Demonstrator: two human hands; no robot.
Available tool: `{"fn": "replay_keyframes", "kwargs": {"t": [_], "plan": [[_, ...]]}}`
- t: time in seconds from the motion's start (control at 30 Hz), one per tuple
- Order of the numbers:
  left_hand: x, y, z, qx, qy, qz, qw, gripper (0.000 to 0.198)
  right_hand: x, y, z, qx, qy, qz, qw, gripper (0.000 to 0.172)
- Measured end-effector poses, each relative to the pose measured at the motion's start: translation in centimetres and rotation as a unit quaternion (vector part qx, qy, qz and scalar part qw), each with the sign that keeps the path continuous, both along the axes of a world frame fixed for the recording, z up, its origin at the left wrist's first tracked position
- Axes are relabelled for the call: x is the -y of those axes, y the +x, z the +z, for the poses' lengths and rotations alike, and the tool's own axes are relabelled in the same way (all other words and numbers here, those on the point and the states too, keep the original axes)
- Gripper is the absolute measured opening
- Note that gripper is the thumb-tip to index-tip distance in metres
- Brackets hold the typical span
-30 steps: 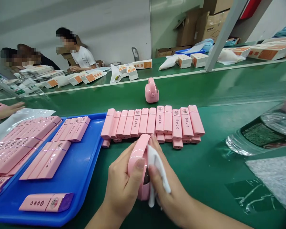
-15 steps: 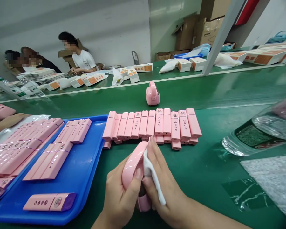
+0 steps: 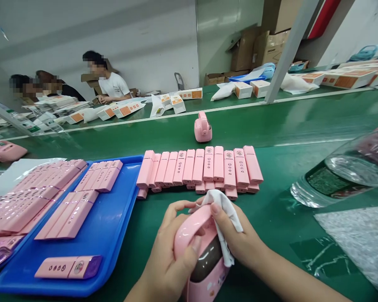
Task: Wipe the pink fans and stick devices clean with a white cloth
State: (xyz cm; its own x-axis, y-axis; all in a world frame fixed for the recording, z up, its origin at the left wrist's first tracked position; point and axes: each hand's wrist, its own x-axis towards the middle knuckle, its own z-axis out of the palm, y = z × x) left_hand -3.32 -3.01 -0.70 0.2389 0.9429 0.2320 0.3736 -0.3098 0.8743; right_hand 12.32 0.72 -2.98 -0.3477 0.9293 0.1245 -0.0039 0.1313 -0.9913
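Note:
A glossy pink device (image 3: 209,285) with a looped carrying handle and a dark window is tilted in front of me. My left hand (image 3: 173,251) is wrapped round its handle side, thumb on the body near the window. My right hand (image 3: 242,235) pinches a white cloth (image 3: 222,201), pressed against the handle's upper end and hanging down beside the window. The device's lower end runs out of the frame. Just beyond my hands, slim pink handheld units (image 3: 189,167) lie stacked in a row on the green table.
To the left, a blue tray (image 3: 113,235) bears more pink units, one with a purple end. Another pink device (image 3: 203,128) stands beyond the row. At the right lie a clear bottle (image 3: 343,176) and a grey textured sheet (image 3: 359,239). People sit behind white-and-orange boxes (image 3: 129,109).
The pink device has turned, so its dark window and printed front show. The cloth has moved up over the handle's top. Another person's hand at the far left has left the view.

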Motion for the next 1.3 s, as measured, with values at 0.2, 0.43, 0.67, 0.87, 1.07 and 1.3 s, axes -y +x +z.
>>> {"fn": "replay_keyframes", "kwargs": {"t": [0.2,0.43,0.67,0.87,1.07,1.3], "plan": [[0.3,3.3,0.4,-0.032,0.089,0.036,0.995,0.018,0.2,1.6,1.2,0.090,0.146,-0.015,0.985,0.031],[0.6,2.2,-0.6,-0.113,0.032,-0.016,0.993,0.064,-1.9,3.5,1.5,0.089,0.022,0.045,0.995,0.044],[0.5,2.6,0.7,-0.103,-0.157,0.020,0.982,0.074,-1.5,3.3,1.7,0.037,0.034,-0.056,0.997,0.023],[-0.3,5.5,2.6,-0.131,-0.135,0.025,0.982,0.043,0.5,2.7,2.2,0.084,0.349,-0.077,0.930,0.014],[-0.9,5.8,2.4,-0.167,-0.134,0.007,0.977,0.041,-0.4,3.4,1.5,0.130,0.285,-0.057,0.948,0.028],[-1.1,5.7,2.1,-0.177,-0.118,-0.024,0.977,0.060,-2.0,4.8,1.8,0.087,0.096,0.021,0.991,0.042]]}}
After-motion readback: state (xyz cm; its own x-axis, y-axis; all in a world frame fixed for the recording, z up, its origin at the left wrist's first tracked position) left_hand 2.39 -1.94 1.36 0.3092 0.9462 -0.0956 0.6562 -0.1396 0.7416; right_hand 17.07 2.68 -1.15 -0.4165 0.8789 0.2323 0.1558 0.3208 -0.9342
